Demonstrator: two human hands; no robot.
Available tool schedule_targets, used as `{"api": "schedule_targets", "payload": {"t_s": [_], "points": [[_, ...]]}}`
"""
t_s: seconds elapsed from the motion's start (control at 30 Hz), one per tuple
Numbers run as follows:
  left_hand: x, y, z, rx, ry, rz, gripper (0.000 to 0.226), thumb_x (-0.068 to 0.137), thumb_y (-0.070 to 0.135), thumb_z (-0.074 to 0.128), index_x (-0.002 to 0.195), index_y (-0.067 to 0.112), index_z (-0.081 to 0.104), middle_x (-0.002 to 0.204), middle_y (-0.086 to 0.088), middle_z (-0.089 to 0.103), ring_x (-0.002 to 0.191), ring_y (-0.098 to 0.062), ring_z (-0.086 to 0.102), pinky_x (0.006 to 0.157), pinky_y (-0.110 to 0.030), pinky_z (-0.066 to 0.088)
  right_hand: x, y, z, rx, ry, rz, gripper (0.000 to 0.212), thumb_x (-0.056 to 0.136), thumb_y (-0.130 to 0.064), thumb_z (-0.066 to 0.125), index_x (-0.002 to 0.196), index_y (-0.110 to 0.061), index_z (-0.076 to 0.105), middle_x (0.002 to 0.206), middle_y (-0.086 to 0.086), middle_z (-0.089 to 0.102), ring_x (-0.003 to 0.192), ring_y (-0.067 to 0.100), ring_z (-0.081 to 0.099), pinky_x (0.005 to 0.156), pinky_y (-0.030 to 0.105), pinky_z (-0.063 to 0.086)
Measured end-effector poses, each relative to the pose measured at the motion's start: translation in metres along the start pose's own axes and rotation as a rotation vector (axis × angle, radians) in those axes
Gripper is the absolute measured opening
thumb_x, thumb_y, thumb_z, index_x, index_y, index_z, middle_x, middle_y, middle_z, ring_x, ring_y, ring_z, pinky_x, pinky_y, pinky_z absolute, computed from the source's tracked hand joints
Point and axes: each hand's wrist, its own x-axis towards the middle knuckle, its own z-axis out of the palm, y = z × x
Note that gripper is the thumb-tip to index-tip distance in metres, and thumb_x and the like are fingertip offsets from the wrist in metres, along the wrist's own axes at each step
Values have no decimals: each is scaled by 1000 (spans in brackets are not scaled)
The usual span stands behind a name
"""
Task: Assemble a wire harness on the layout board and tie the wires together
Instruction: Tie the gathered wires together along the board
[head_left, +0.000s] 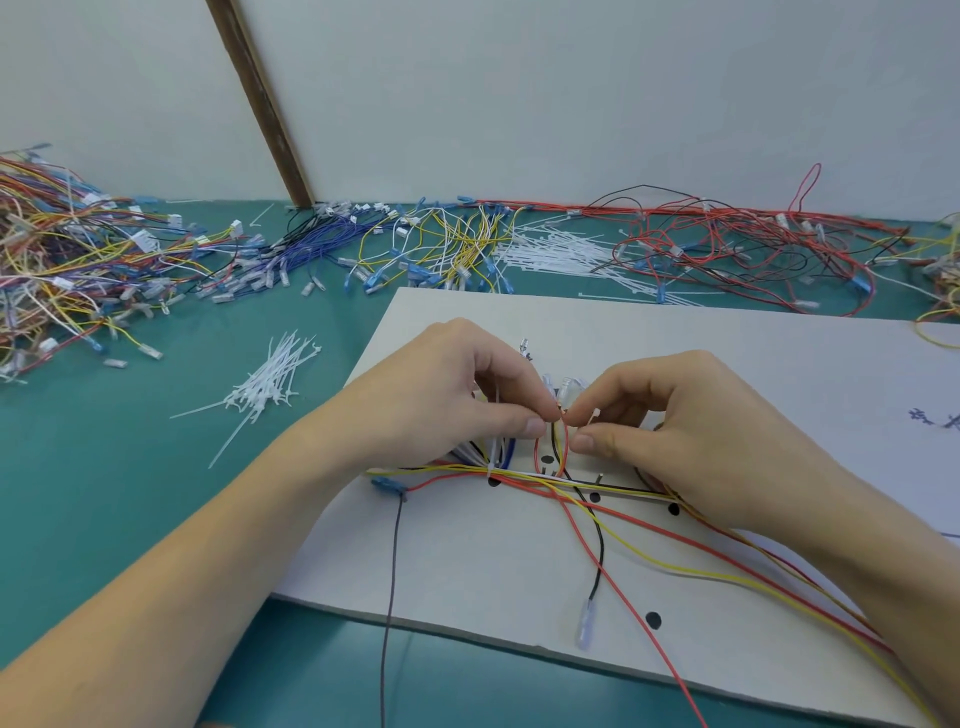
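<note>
Both hands, left (467, 395) and right (670, 415), pinch a red wire loop (563, 447) between fingertips, above the board's (467, 561) middle.

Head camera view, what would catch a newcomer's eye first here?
First, the left hand and right hand meeting at the centre of the layout board, pinching red and yellow wires between them. Next, the big multicoloured wire heap at far left on the green table, and the white cable ties left of the board.
</note>
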Motion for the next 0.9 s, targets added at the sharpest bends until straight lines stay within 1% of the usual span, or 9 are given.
{"api": "schedule_targets", "payload": {"t_s": [0.07,0.17,0.3,0.4,0.5,0.6,0.7,0.8,0.9], "points": [[1,-1,3,-51,12,-33,13,86,16,84,94,25,79,74,9,76,60,0,60,61,-13,45,1,1,0,5,18,-18,12,83,-17,85,79,-26,80,60,-17,68,46,-1,54,49,7,37],[2,-2,6,-135,37,-83,21,84,17,86,94,23,68,75,4,78,59,-5,60,60,-13,45,2,2,2,-27,27,-38,11,85,-20,83,81,-30,82,59,-17,67,46,0,50,49,9,36],[3,-2,9,-146,48,-91,29,81,20,88,88,22,60,77,1,79,63,-10,63,62,-17,47,4,5,4,-41,38,-46,12,88,-23,80,88,-34,83,69,-16,73,60,6,59,58,18,46],[4,-3,13,-124,70,-78,35,79,17,89,82,26,55,76,2,79,61,-8,62,60,-16,45,5,6,5,-24,35,-55,11,88,-23,80,89,-34,82,73,-16,76,66,8,65,61,15,46],[4,-4,13,-131,69,-71,39,77,17,89,80,28,52,78,3,80,62,-7,65,61,-15,46,6,8,5,-34,25,-69,11,89,-25,78,87,-35,81,71,-14,74,66,10,62,60,17,44],[5,-4,14,-128,85,-69,39,77,16,89,80,27,52,78,4,80,67,-10,70,66,-21,48,6,9,5,-62,13,-81,10,90,-28,76,84,-35,79,67,-13,70,61,8,56,57,19,41],[5,-4,10,-126,78,-72,31,76,17,92,83,23,62,79,2,79,71,-17,72,67,-29,52,7,9,6,-66,14,-87,9,91,-28,74,85,-33,78,68,-9,69,64,16,59,64,30,47],[2,-4,2,-118,23,-67,22,77,14,91,90,19,74,81,4,79,71,-10,71,62,-15,49,7,9,7,-45,26,-91,8,91,-26,74,85,-30,78,67,-6,69,66,21,59,67,34,48],[2,-2,1,-59,-10,-53,11,83,15,86,89,21,80,76,8,76,61,-2,60,56,-11,43,6,9,7,-48,26,-90,8,91,-26,75,85,-29,78,64,-10,67,59,11,54,58,25,43]]}}
